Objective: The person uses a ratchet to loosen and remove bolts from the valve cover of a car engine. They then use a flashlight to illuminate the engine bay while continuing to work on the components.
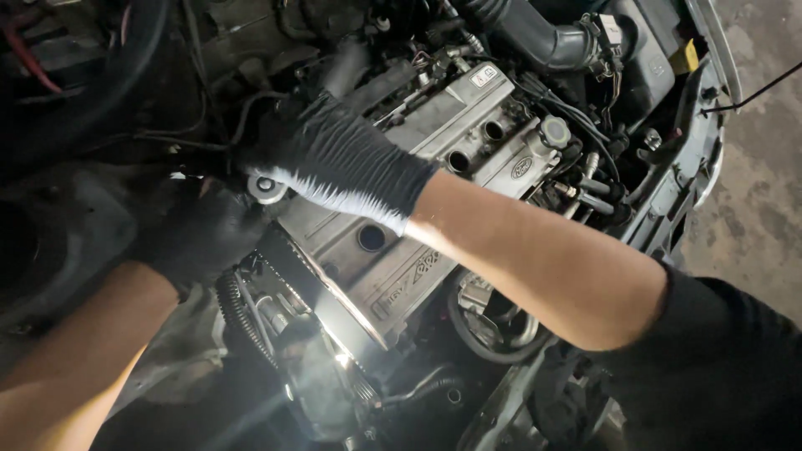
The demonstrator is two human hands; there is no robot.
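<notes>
Down in the engine bay we have both gloved hands at the near end of the grey valve cover [401, 242]. Our right hand [342, 159] reaches across it, palm down, fingers spread fairly wide and draped past the far edge; whether the fingertips grip anything beneath we cannot tell, since they sink into shadow. Our left hand [205, 238] sits lower, curled in close beside a small round silver fitting [266, 187], which shows between the two gloves; whether this hand holds it or only rests against it we cannot tell. The crossed-over reach looks to us like bracing: one hand steadies from above while the other works in the gap. The valve cover lies with its long axis running diagonally, from the bright-lit lower end near us up toward the oil filler cap [553, 132] at upper right, its open plug wells [458, 160] facing up. A black intake hose [543, 38] crosses above, and a ribbed hose [238, 309] runs beside the lit edge.
</notes>
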